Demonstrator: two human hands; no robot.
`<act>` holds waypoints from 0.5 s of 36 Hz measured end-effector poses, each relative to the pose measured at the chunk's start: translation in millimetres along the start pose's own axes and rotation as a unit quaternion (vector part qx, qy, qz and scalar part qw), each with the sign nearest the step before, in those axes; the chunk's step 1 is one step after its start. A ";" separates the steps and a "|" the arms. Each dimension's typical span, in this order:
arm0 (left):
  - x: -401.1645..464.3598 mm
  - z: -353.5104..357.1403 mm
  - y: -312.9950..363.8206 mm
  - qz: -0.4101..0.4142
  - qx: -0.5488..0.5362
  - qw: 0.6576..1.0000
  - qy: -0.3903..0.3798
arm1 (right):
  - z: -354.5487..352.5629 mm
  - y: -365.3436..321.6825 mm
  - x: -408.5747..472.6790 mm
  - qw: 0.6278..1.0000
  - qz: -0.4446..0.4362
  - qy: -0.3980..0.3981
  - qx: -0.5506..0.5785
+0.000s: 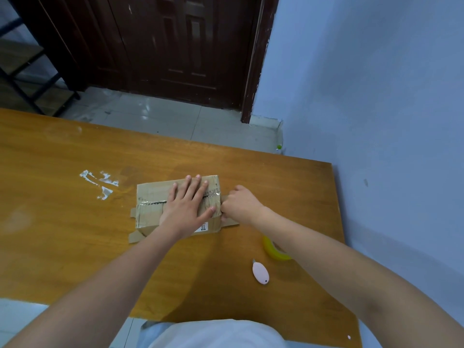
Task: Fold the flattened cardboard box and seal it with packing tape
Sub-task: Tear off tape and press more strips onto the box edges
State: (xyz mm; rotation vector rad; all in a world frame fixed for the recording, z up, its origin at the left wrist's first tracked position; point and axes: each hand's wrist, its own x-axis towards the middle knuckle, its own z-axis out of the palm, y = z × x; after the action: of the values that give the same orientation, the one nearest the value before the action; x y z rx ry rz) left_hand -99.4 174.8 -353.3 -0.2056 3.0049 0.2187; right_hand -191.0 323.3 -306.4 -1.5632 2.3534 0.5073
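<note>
Wooden counter by a blue wall, box mid-counter.
L hand flat, fingers straight, pressing on top of the cardboard box; R hand curled, pinching the box's right end flap. Tape roll & pink cutter near R forearm.

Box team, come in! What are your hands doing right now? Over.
Left hand flat, pressing the box top. Right hand curled at the box's right end. Tape roll and pink cutter idle nearby. Nothing blocking.
</note>
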 end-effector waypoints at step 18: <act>-0.2 -0.9 0.7 0.011 -0.001 1.000 -0.017 | -4.2 10.3 10.7 0.998 0.044 -0.013 0.041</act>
State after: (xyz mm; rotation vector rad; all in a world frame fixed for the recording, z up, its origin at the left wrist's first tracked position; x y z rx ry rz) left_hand -99.4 175.4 -352.3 -0.1682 2.9749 0.2252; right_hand -204.7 316.4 -305.6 -1.4155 2.3997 0.4421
